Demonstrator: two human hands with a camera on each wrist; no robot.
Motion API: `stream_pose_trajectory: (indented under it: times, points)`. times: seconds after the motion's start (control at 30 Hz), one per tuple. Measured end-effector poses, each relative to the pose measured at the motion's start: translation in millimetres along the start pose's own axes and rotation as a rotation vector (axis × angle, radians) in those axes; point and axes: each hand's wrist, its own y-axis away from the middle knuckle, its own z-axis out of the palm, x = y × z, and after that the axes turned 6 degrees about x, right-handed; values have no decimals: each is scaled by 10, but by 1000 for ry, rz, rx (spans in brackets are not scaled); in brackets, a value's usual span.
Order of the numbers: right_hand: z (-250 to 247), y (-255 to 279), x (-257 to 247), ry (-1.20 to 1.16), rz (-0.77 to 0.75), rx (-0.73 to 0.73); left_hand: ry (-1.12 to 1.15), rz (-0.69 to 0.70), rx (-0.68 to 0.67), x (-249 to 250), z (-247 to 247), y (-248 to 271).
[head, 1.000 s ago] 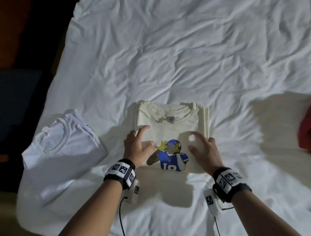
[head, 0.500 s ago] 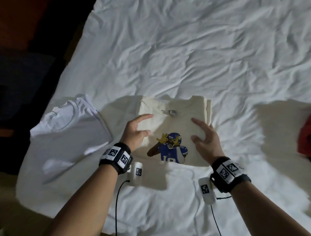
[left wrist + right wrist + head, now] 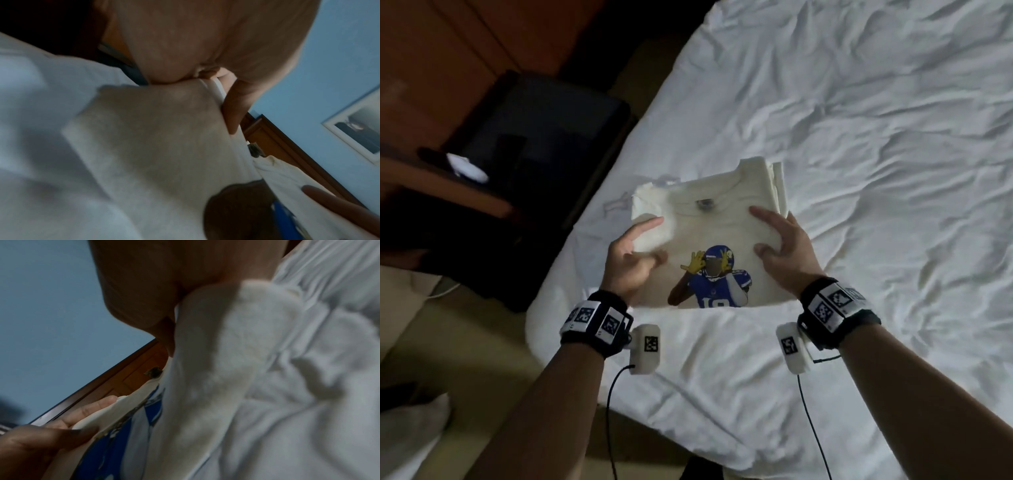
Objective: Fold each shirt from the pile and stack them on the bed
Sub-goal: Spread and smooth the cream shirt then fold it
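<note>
— While raised just clear of the rumpled white bed sheet [image 3: 859,137], why clamped from both sides?

— Keeps the folded cream cotton T-shirt with the blue football-player print [image 3: 709,219] flat between left hand [image 3: 630,263] and right hand [image 3: 784,246]; would probably sag and come unfolded otherwise.

— And the fingers [image 3: 763,216]?

— Gripping the side edges: thumb and forefinger spread on top, the rest seemingly tucked underneath, hidden from above.

— Anything beyond the left fingertips?

— Folded white garment [image 3: 616,205], peeking out past the cream edge. Likely the stack's base, hence the hold over that side.
</note>
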Motion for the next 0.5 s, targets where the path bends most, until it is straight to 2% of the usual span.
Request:
stream_pose_trajectory:
  times: [0.1, 0.27, 0.43, 0.5]
  points:
    - [408, -205, -208, 10, 1, -71, -26, -15, 92, -137, -397, -77]
    - [1002, -585, -355, 79, -27, -133, 91, -132, 251, -403, -786, -268]
    - [1404, -815, -145, 387, -4, -300, -6, -250, 250, -780, -923, -352]
    - [1460, -816, -57, 465, 17, -297, -18, -255, 243, -857, -905, -357]
